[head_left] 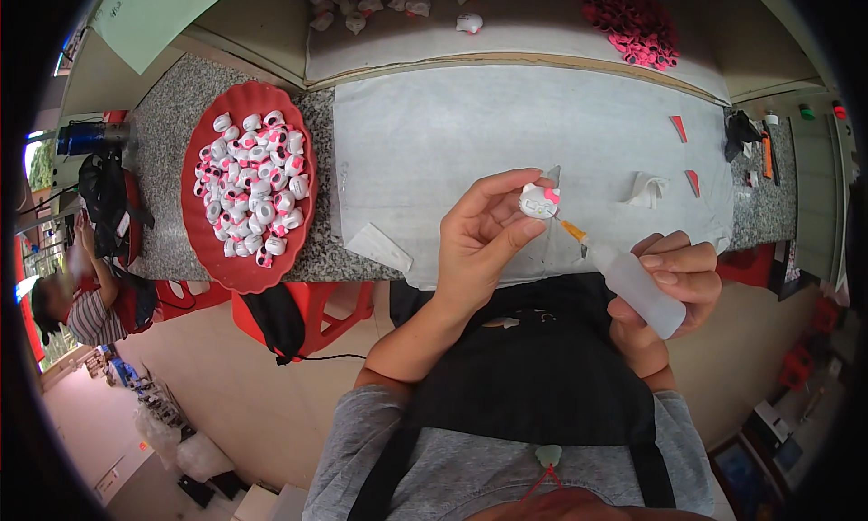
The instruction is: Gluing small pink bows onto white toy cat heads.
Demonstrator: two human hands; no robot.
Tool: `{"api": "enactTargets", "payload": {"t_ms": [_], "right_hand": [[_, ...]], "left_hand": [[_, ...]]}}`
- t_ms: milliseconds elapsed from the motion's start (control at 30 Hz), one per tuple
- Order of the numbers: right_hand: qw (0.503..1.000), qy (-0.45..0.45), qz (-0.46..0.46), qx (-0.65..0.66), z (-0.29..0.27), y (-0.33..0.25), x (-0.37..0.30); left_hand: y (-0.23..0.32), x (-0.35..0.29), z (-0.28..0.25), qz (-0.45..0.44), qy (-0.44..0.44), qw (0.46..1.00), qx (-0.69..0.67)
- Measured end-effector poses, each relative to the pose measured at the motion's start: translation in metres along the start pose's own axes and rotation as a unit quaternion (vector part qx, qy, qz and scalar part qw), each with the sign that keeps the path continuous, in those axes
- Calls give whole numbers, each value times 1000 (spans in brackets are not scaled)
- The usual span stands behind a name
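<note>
My left hand [484, 236] pinches a small white cat-face charm with a pink bow [539, 200] between thumb and fingers, above the front edge of a grey cloth mat [470, 132]. My right hand [674, 281] grips a translucent squeeze bottle [633, 284] tilted up to the left. Its orange nozzle [572, 231] points at the charm and ends just below it. A red tray [201, 241] heaped with several similar white and pink charms [251, 182] lies to the left on the speckled stone counter.
Small red wedges [678, 128] and a crumpled white scrap [647, 188] lie on the mat's right side. A white strip [380, 247] lies at its front left. More charms [380, 1] and a pile of pink pieces [637, 24] sit beyond. Another person [77, 309] is at the far left.
</note>
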State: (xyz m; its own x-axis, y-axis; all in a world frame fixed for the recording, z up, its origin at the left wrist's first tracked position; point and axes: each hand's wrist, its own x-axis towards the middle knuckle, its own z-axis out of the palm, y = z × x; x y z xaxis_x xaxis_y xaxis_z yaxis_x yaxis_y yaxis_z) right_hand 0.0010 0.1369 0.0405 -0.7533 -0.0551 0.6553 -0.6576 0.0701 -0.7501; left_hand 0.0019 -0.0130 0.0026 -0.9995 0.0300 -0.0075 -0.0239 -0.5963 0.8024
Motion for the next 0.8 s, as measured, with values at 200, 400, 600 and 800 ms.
{"api": "enactTargets", "payload": {"t_ms": [200,400,600,800], "right_hand": [[1000,-10,3,6,1,-1,0],[1000,-24,9,-1,-1,-1,1],[1000,-27,12,-4,0,-3,1],[999,-39,17,-5,-4,-4,2]], "left_hand": [[0,0,0,4,-4,1000,1],[-2,0,0,-3,0,1000,3],[-2,-1,0,-13,-5,1000,2],[-3,1,2,-17,-1,1000,-8]]}}
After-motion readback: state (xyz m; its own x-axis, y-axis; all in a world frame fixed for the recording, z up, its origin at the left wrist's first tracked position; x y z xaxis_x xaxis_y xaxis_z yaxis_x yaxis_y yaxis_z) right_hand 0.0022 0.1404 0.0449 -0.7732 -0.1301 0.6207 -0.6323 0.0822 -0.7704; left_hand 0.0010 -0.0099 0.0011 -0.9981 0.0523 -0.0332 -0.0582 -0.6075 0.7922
